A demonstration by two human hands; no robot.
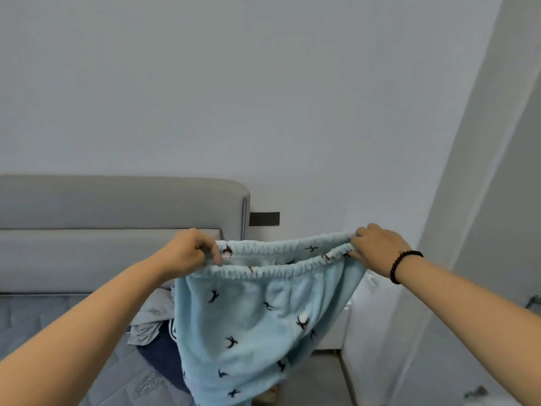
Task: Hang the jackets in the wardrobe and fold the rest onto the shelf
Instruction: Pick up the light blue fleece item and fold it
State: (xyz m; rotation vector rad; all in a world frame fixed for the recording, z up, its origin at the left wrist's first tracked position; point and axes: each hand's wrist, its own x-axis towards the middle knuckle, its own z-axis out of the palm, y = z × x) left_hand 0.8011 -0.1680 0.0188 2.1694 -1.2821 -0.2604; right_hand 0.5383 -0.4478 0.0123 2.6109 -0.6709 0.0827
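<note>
A pair of light blue fleece trousers [248, 323] with small dark bird prints hangs in the air in front of me, stretched wide by its elastic waistband. My left hand [190, 253] grips the waistband's left end. My right hand [377, 247], with a dark bead bracelet on the wrist, pinches the right end. The trouser legs drop out of the frame at the bottom. Behind them on the bed lie a dark navy garment [161, 358] and a crumpled pale grey one [149, 320], both partly hidden.
A grey mattress [44, 323] with a padded grey headboard [117, 206] fills the left. A white bedside unit [342, 326] stands behind the trousers. A white panel [439, 288] rises on the right. Bare floor [310, 382] shows between bed and panel.
</note>
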